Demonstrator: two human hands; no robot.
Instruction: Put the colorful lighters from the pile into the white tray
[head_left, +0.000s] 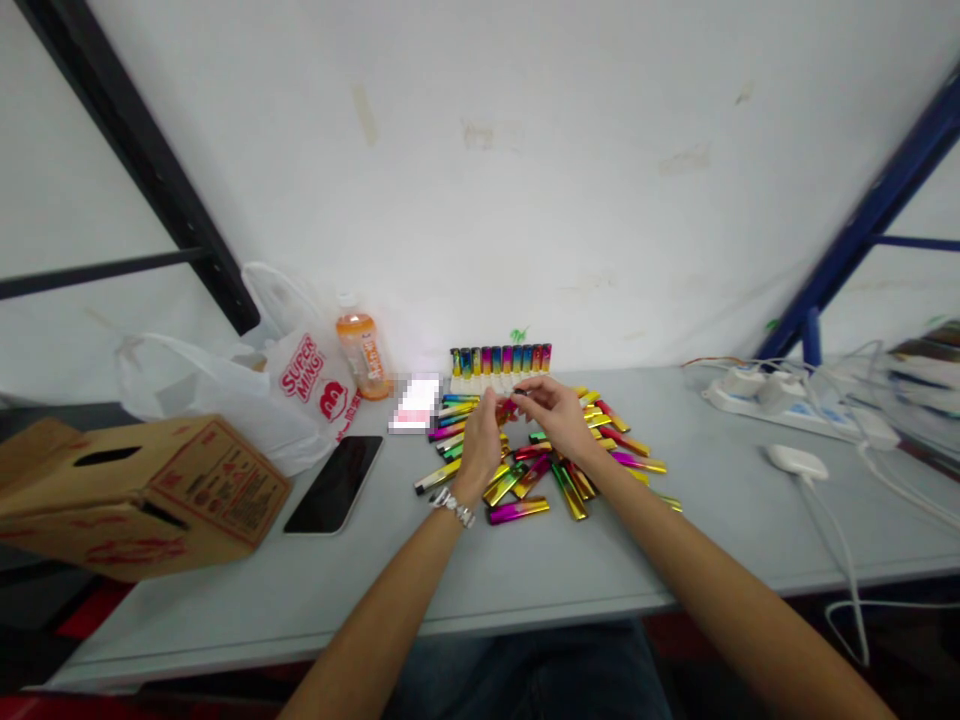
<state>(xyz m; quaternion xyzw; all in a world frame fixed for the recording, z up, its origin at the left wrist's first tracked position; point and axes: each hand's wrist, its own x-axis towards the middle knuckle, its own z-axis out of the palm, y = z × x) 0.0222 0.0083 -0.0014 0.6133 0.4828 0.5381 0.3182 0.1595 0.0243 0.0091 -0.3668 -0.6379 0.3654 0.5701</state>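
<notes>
My left hand point(480, 445), with a metal-banded watch on its wrist, is closed around a reddish metallic lighter point(508, 411) above the middle of the pile. The fingers of my right hand point(556, 412) pinch at the upper end of that same lighter; the exact grip is partly hidden. Under and around both hands lie many loose shiny lighters point(519, 510) in gold, magenta, green and red, pointing in various directions. Just behind the hands, a row of similar lighters point(501, 358) stands upright in a white holder point(466, 384) near the wall.
At left are a cardboard box point(217, 490), a white plastic bag point(300, 385), an orange drink bottle point(364, 350), a black-screened phone point(335, 485) and a blurred-out card point(415, 404). A power strip point(802, 412) and a white charger point(798, 461) with cables lie at right.
</notes>
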